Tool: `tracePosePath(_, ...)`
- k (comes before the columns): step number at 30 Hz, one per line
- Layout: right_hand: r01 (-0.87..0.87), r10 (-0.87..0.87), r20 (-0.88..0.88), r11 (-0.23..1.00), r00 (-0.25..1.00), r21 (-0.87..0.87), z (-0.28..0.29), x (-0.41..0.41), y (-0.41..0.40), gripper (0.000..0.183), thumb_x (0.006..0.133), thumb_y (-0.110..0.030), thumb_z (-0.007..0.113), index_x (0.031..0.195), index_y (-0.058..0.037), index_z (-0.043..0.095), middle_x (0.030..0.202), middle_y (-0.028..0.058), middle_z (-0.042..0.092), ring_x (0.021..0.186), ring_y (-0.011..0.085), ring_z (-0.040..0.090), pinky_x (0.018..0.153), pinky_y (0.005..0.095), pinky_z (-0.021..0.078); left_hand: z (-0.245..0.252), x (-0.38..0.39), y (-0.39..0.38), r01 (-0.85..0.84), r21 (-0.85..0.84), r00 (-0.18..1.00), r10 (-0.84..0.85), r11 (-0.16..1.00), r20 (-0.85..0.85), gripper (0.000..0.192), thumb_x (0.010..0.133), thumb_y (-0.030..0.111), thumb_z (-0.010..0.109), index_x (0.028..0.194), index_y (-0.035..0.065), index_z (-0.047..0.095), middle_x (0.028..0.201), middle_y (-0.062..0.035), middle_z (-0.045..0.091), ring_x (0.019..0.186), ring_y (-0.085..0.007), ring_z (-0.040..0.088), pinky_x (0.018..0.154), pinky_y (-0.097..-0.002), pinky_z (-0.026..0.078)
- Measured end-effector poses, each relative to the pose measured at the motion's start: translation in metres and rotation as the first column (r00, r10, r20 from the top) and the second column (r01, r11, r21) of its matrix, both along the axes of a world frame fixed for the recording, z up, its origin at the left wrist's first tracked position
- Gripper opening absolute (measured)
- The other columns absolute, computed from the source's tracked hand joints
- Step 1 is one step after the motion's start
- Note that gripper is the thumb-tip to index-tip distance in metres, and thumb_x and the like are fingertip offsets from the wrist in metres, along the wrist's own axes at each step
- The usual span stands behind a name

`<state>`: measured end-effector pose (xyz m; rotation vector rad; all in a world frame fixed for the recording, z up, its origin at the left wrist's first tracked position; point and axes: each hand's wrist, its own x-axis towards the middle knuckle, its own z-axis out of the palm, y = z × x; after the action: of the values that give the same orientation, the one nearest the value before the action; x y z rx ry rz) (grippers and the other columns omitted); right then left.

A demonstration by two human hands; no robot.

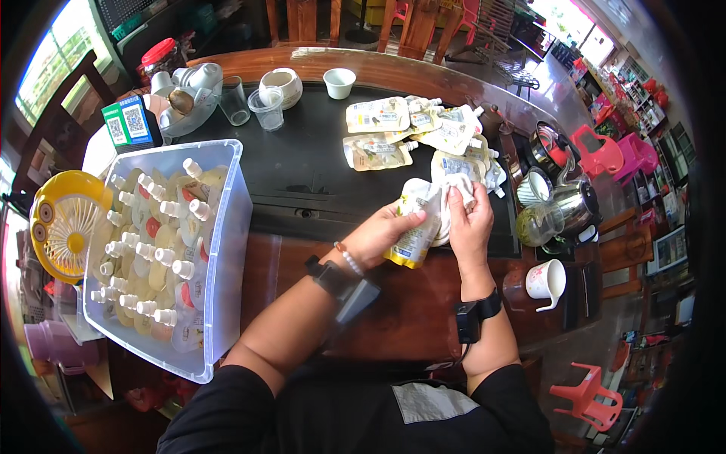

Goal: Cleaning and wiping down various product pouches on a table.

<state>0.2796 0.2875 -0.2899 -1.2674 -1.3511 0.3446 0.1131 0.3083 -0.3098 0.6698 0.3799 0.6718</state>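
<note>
A spouted pouch with a yellow lower edge is held in my left hand, thumb across its printed front. A white cloth is gripped in my right hand and lies against the pouch's right side, covering part of it. Just beyond my hands, several similar pouches with white caps, among them a front-left one, lie in a loose pile on the black tabletop panel. At the left stands a translucent plastic bin with many capped pouches upright in it.
A yellow fan stands left of the bin. Cups, a glass tumbler and a bowl of cups line the far left. On the right are a kettle, a glass teapot and a white mug near the table's edge.
</note>
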Motion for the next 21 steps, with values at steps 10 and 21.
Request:
tracePosePath(10,-0.127,0.001,0.537,0.972,0.844,0.198,0.014,-0.023,-0.014,0.023,0.075,-0.005,0.065,0.098,-0.0012,0.06,0.099,0.0163,0.051,0.092,0.0349,0.052,0.082,0.0421,0.0438,0.002,0.002,-0.006,0.025,0.305,0.986,0.027,0.952,-0.165,0.033,0.093,0.012,0.055,0.125,0.0068,0.05,0.108,-0.0022,0.06,0.097,-0.0103,0.057,0.085,-0.0291,0.048)
tracePosePath(21,-0.005,0.004,-0.047,1.0,0.999,-0.016,-0.015,0.004,0.007,0.024,0.097,-0.018,0.047,0.111,0.002,0.046,0.094,0.0155,0.064,0.083,0.0224,0.063,0.073,0.0332,0.049,0.003,0.004,-0.005,-0.05,-0.034,0.996,0.052,0.998,0.076,0.032,0.092,0.011,0.055,0.124,0.005,0.05,0.111,-0.0077,0.062,0.097,-0.0196,0.062,0.085,-0.0376,0.051)
